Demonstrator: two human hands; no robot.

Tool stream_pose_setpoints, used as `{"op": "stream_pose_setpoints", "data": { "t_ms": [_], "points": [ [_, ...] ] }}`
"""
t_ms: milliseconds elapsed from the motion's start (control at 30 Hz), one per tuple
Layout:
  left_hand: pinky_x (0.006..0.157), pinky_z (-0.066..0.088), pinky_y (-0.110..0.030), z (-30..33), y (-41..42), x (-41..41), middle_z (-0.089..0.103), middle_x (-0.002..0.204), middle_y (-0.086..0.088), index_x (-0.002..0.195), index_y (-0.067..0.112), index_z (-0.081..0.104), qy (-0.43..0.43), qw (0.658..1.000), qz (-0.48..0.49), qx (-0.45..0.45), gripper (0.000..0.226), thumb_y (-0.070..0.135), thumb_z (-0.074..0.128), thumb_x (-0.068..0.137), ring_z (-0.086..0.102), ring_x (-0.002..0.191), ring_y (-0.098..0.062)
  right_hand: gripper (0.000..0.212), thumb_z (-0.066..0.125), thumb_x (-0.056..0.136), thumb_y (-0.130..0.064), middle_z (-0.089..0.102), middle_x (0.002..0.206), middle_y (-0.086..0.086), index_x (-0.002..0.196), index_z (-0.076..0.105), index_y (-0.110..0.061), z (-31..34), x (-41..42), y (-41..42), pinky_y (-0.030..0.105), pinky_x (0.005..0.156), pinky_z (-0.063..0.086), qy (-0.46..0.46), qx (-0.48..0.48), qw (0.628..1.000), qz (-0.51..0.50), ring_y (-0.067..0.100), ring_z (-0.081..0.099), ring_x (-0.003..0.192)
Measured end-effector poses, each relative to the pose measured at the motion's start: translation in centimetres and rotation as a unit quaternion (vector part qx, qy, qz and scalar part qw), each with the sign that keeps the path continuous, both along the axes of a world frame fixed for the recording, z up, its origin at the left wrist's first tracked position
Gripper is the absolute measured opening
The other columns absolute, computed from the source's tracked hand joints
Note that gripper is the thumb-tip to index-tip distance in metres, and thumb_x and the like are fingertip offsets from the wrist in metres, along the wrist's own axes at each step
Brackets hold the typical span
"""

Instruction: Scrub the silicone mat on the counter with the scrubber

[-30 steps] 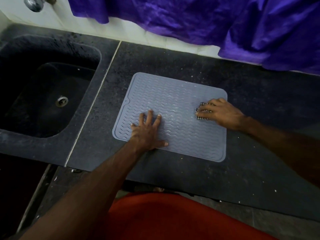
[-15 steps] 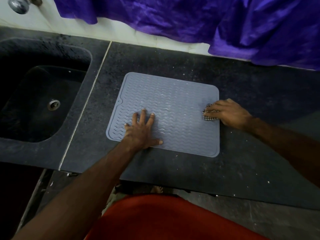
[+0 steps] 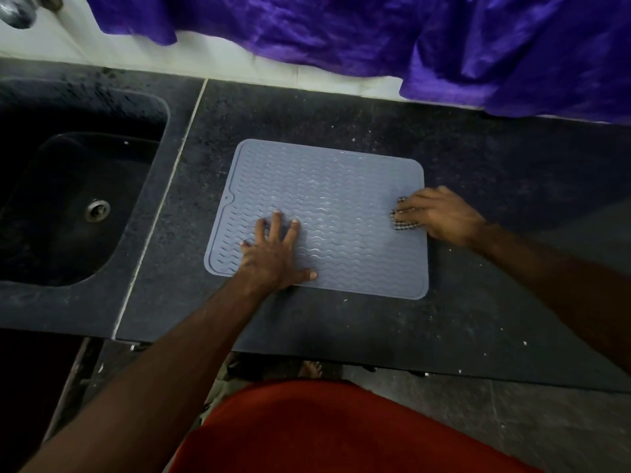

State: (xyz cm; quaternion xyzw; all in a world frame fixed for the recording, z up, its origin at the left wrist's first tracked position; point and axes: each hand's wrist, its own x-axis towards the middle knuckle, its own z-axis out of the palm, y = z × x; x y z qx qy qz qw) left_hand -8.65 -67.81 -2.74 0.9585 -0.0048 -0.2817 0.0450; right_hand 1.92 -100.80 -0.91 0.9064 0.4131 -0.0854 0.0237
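Note:
A grey silicone mat (image 3: 334, 199) with wavy ridges lies flat on the dark stone counter (image 3: 341, 322). My left hand (image 3: 276, 254) presses flat on the mat's near left part, fingers spread and straight. My right hand (image 3: 440, 215) grips a black-and-white checkered scrubber (image 3: 403, 221) at the mat's right edge, about halfway along it. Most of the scrubber is hidden under the fingers.
A dark sink (image 3: 78, 206) with a metal drain (image 3: 97, 209) is set into the counter on the left. A tap (image 3: 17, 11) shows at the top left corner. Purple cloth (image 3: 444, 46) hangs over the white wall behind. The counter's front edge runs close to my body.
My right hand has slid the scrubber rightward across the mat to its right edge. My left hand stays pressed on the same spot of the mat.

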Motion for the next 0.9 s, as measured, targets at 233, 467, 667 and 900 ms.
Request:
{"op": "stream_pose_setpoints", "data": {
  "t_ms": [233, 467, 667, 900],
  "points": [
    [0.111, 0.017, -0.067, -0.2, -0.1, 0.1, -0.024, 0.16, -0.004, 0.154, 0.03, -0.012, -0.001, 1.0, -0.002, 0.006, 0.116, 0.078, 0.057, 0.074, -0.013, 0.147, -0.038, 0.052, 0.068, 0.068, 0.006, 0.061, 0.127, 0.005, 0.115, 0.068, -0.016, 0.7, 1.3, 4.3, 0.043, 0.09, 0.037, -0.019, 0.067, 0.997, -0.039, 0.031, 0.052, 0.116],
    [0.111, 0.017, -0.067, -0.3, 0.0, 0.1, -0.025, 0.16, -0.004, 0.153, 0.031, -0.013, -0.001, 1.0, -0.002, 0.002, 0.116, 0.078, 0.056, 0.074, -0.014, 0.147, -0.037, 0.061, 0.071, 0.072, 0.002, 0.053, 0.138, 0.002, 0.127, 0.06, -0.021, -1.0, 1.2, 4.5, 0.039, 0.096, 0.031, -0.007, 0.045, 0.999, -0.027, 0.028, 0.045, 0.126],
    [0.111, 0.018, -0.067, -0.2, 0.0, -0.1, -0.025, 0.16, -0.004, 0.154, 0.03, -0.012, -0.005, 1.0, -0.003, -0.004, 0.116, 0.077, 0.057, 0.074, -0.013, 0.147, -0.038, 0.05, 0.066, 0.076, 0.002, 0.056, 0.133, -0.002, 0.119, 0.065, -0.023, 1.7, 2.0, -0.1, 0.042, 0.095, 0.035, 0.006, -0.01, 0.996, -0.088, 0.024, 0.046, 0.122],
    [0.112, 0.019, -0.067, -0.2, -0.1, 0.0, -0.024, 0.16, -0.004, 0.154, 0.03, -0.012, -0.008, 1.0, -0.004, 0.002, 0.116, 0.078, 0.057, 0.074, -0.013, 0.147, -0.037, 0.05, 0.071, 0.075, -0.003, 0.058, 0.131, 0.001, 0.121, 0.064, -0.021, -1.2, 3.3, 8.3, 0.042, 0.096, 0.038, -0.008, 0.047, 0.999, -0.015, 0.028, 0.05, 0.119]
  ]
}}
